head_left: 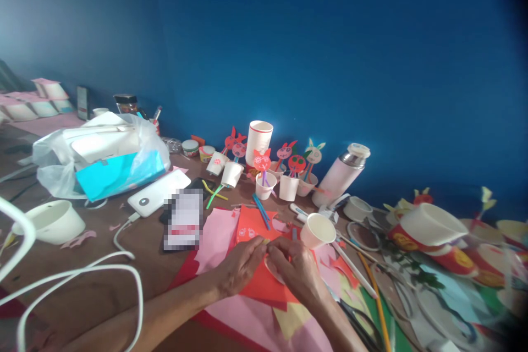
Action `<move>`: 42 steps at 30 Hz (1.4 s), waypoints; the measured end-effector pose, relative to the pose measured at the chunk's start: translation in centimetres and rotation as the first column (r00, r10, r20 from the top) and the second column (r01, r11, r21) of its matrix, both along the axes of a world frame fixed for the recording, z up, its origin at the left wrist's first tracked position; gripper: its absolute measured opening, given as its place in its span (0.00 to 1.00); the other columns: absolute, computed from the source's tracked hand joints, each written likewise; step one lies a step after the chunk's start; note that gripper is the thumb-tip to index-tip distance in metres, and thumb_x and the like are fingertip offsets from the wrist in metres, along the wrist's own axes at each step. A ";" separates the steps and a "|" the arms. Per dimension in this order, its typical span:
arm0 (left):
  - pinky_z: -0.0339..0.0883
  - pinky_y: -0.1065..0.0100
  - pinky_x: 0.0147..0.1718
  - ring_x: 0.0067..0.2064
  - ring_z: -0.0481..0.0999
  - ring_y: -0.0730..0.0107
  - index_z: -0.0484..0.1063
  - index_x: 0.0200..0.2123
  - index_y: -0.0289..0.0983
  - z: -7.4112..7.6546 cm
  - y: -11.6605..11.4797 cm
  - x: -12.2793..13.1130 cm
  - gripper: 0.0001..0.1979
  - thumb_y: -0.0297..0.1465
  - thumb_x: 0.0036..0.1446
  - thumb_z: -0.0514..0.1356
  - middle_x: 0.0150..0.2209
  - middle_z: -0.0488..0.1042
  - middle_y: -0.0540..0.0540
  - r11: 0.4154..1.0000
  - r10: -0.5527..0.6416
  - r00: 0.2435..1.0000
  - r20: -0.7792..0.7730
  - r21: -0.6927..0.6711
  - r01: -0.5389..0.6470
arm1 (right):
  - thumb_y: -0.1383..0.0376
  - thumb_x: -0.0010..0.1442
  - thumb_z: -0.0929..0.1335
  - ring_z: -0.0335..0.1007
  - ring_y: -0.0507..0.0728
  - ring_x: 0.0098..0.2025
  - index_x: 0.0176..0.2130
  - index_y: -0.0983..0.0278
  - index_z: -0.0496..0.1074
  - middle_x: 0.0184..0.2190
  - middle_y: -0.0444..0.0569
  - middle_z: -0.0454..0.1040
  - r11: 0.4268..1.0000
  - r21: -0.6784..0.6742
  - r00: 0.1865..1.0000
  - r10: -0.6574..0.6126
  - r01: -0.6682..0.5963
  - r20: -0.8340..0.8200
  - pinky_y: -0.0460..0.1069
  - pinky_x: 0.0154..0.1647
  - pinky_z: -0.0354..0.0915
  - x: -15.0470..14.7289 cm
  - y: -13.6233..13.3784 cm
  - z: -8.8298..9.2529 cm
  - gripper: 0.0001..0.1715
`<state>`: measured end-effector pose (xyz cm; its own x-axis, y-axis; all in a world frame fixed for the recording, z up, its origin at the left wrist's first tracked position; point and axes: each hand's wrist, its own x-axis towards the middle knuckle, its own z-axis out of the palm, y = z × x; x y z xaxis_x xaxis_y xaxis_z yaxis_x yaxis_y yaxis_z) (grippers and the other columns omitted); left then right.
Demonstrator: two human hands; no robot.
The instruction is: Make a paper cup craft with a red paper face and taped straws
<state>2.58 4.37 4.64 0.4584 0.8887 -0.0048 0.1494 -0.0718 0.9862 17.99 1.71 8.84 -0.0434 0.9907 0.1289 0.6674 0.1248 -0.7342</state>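
Dim, soft blur — warped, dark edges

Holding left hand (242, 265) and right hand (296, 268) fingertip to fingertip.
Angling both bare forearms inward from the lower edge; curling fingers of each into a closed pinching grip, knuckles up, wrists low.

- Deep blue, plain: wall (330, 38)
- Brown: desk (103, 275)
- Orange-red with small white marks: paper sheet (251, 225)
- Pink: lower sheet (218, 236)
- White: paper cup (317, 229), cable (82, 274)
- Pale pink, silver collar: flask (340, 176)
- Turquoise: box (115, 173)
- Red with yellow round pattern, white inside: bowl (429, 231)
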 end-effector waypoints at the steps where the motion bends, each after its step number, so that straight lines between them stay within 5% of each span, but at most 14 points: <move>1: 0.58 0.69 0.35 0.34 0.66 0.66 0.67 0.40 0.38 -0.3 0.0 0.0 0.13 0.40 0.59 0.52 0.33 0.68 0.47 1.000 0.017 1.000 0.021 -0.010 -0.017 | 0.66 0.55 0.61 0.56 0.48 0.20 0.19 0.64 0.67 0.15 0.39 0.63 1.000 0.001 1.000 -0.004 0.004 0.001 0.43 0.22 0.52 0.0 0.0 0.0 0.15; 9: 0.58 0.69 0.32 0.30 0.64 0.69 0.66 0.31 0.38 1.0 0.2 0.4 0.14 0.39 0.62 0.48 0.29 0.66 0.48 0.997 -0.076 0.995 0.071 0.037 0.074 | 0.61 0.56 0.62 0.57 0.49 0.19 0.20 0.63 0.69 0.14 0.39 0.61 0.993 -0.101 0.997 -0.070 0.067 -0.031 0.43 0.20 0.50 -0.5 -0.5 0.8 0.17; 14: 0.56 0.69 0.29 0.27 0.62 0.70 0.63 0.30 0.38 1.5 0.3 0.3 0.14 0.38 0.63 0.45 0.26 0.63 0.50 0.990 -0.078 0.997 -0.016 0.116 0.080 | 0.54 0.54 0.64 0.58 0.50 0.19 0.28 0.62 0.75 0.15 0.40 0.63 0.978 -0.173 0.992 -0.120 0.113 -0.032 0.44 0.19 0.51 -0.4 -0.5 0.8 0.16; 25: 0.57 0.70 0.30 0.28 0.61 0.72 0.61 0.31 0.37 1.9 0.7 -0.1 0.15 0.36 0.64 0.41 0.27 0.62 0.51 0.975 -0.064 0.989 -0.129 0.203 0.090 | 0.58 0.55 0.63 0.61 0.51 0.21 0.35 0.61 0.75 0.17 0.40 0.66 0.980 -0.196 0.996 -0.036 0.020 -0.076 0.44 0.23 0.55 0.2 -0.5 1.2 0.14; 42: 0.49 0.74 0.22 0.24 0.53 0.77 0.59 0.29 0.36 2.1 0.6 -0.2 0.19 0.45 0.62 0.44 0.23 0.53 0.55 0.974 -0.168 0.981 0.099 -0.138 0.181 | 0.64 0.55 0.63 0.62 0.51 0.22 0.29 0.59 0.74 0.16 0.39 0.67 0.999 -0.040 0.997 -0.029 0.032 0.074 0.45 0.28 0.55 0.3 -0.1 1.1 0.11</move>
